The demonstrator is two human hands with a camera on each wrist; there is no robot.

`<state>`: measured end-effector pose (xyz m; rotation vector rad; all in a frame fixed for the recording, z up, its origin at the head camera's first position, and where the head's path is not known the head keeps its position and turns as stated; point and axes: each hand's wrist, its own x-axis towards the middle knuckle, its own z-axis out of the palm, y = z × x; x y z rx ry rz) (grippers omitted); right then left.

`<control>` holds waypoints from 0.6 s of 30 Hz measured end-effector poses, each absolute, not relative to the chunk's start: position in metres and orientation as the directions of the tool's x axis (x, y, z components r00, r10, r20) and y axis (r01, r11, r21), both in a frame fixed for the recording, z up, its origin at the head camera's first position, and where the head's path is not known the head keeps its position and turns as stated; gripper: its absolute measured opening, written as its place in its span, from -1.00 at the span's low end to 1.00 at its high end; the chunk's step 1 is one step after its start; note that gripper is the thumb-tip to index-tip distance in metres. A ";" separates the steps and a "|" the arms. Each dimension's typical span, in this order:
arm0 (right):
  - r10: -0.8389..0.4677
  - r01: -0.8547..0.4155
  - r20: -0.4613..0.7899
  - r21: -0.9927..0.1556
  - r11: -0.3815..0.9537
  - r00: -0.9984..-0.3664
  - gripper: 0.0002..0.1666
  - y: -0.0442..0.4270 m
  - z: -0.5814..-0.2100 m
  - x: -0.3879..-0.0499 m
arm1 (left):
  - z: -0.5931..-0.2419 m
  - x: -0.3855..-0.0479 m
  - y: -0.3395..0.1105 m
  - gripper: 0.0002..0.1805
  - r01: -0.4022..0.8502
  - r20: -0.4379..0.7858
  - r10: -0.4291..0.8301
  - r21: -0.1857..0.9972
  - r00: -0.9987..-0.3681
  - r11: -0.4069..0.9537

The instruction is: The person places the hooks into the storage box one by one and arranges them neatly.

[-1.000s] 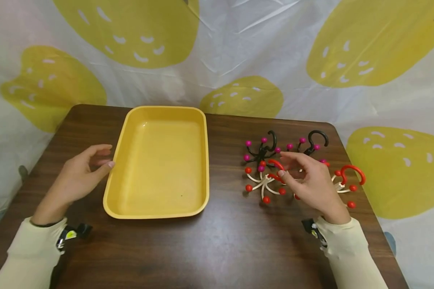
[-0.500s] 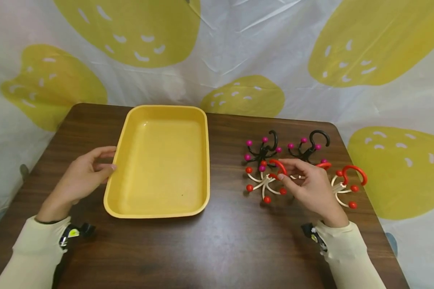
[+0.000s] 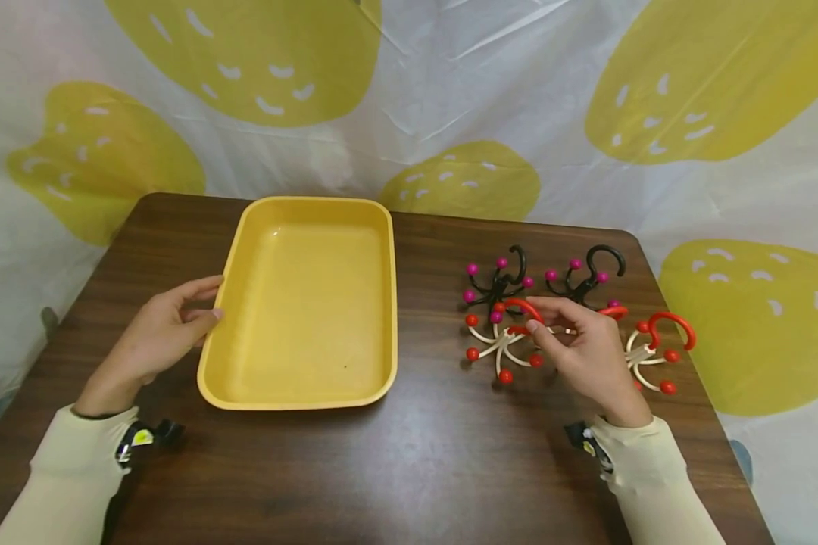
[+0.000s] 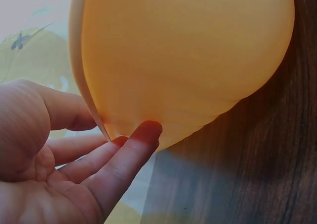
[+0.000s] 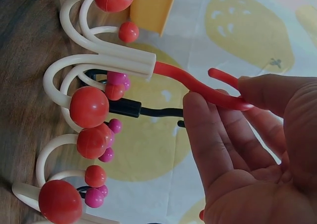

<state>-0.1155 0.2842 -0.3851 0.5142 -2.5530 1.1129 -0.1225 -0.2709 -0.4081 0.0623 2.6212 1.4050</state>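
My right hand point(image 3: 576, 341) pinches the red hook of a cream multi-arm hanger point(image 3: 503, 347) with red ball tips; thumb and fingertips meet around the hook in the right wrist view. The arms of this hanger spread out low over the table. My left hand point(image 3: 160, 329) touches the left side of a yellow tray point(image 3: 390, 303). In the left wrist view its fairly straight fingers point(image 4: 124, 167) rest against the tray's outer wall, with the thumb at the rim. Inside the tray only its bare floor shows.
Two black hangers point(image 3: 499, 289) with magenta tips lie behind the pinched one. Another cream hanger point(image 3: 644, 356) with a red hook lies to the right, and a further red hook point(image 3: 613, 311) is partly hidden by my right hand. A patterned cloth point(image 3: 436, 91) hangs behind the table point(image 3: 382, 477).
My left hand has moved right and onto the tray's side. The fingers of my right hand have come together on the red hook. Tray and hangers stay in place.
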 end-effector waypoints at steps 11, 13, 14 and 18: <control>-0.229 -0.471 0.439 -0.590 0.656 -0.869 -0.64 0.287 -0.385 -0.121 | -0.412 -0.121 -0.271 -0.32 -0.035 -0.129 0.137 0.842 -0.982 0.538; -0.218 -0.467 0.446 -0.588 0.660 -0.868 -0.65 0.287 -0.382 -0.121 | -0.411 -0.121 -0.270 -0.32 -0.027 -0.123 0.145 0.844 -0.982 0.536; -0.212 -0.465 0.449 -0.585 0.665 -0.868 -0.65 0.287 -0.381 -0.120 | -0.411 -0.122 -0.270 -0.32 -0.023 -0.122 0.149 0.844 -0.981 0.536; -0.201 -0.466 0.459 -0.590 0.660 -0.865 -0.63 0.287 -0.377 -0.118 | -0.408 -0.122 -0.267 -0.32 -0.015 -0.117 0.157 0.846 -0.981 0.533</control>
